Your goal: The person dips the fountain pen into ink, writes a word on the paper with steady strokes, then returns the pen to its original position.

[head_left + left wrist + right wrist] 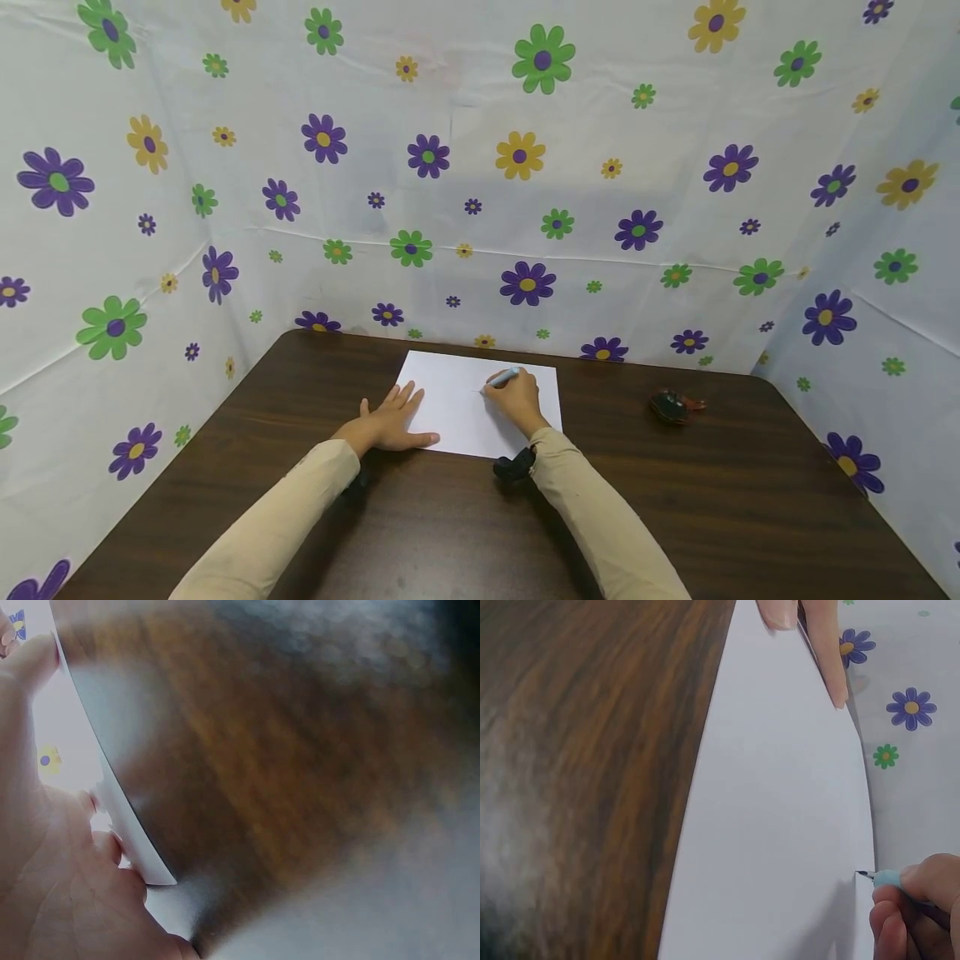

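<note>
A: How many things can be counted?

B: One pen (504,377), one sheet of paper (465,421) and one small dark thing (667,407) can be counted. The paper and the dark thing are laid on one brown surface (420,533). Two hands are seen, and a tan sleeve is worn on each arm.

A: Where is the pen?

B: It is held by the right hand (517,400), over the paper, with its tip near the middle. The fingers are pinched around it.

A: Which way is it pointed?

B: In the head view, the tip is turned left and a bit down. The long way of the pen is slanted, with the back end up and to the right.

A: And the left hand (388,423)?

B: It is laid at the left edge of the paper. Its fingers are spread apart, and the thumb is stretched to the right, near the close edge.

A: Can any name be read?

B: The pen is pale blue, but any words on it are too small to be read. Purple, green and yellow flowers are printed on the white cloth (480,179) behind.
</note>
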The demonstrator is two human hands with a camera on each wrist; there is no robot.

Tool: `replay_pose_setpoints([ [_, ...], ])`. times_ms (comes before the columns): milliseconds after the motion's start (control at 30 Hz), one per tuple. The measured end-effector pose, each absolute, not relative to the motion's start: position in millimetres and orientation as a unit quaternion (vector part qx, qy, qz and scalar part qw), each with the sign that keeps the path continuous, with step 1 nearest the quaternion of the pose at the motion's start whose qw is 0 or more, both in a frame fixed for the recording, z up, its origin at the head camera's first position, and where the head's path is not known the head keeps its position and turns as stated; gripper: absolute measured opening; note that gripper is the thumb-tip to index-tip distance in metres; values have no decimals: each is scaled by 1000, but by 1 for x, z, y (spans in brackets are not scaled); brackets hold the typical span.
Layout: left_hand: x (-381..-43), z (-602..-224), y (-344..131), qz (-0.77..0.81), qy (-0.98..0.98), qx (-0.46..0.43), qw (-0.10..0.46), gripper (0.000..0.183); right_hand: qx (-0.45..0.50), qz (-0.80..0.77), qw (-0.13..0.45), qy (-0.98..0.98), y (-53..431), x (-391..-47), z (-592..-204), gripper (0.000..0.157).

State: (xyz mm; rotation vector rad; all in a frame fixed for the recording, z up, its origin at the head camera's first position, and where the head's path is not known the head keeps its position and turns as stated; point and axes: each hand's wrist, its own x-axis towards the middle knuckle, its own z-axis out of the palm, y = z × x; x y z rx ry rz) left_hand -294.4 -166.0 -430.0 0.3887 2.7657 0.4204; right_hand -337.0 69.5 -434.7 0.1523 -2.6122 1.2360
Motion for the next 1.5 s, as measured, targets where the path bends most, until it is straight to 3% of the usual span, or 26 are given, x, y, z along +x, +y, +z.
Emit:
replay_pose_setpoints([
  [300,-302,-444,-174,163,965,140,152,112,53,418,119,-899,79,-335,-435,7],
  [567,-292,-428,-171,148,967,135,157,98,30,430,117,-895,89,-336,-435,5],
  [1067,-292,-427,-170,152,965,141,158,100,10,423,120,-898,100,-336,-438,3],
  [1500,-312,-457,-174,152,968,138,146,111,5,444,148,-884,102,-333,-436,5],
])
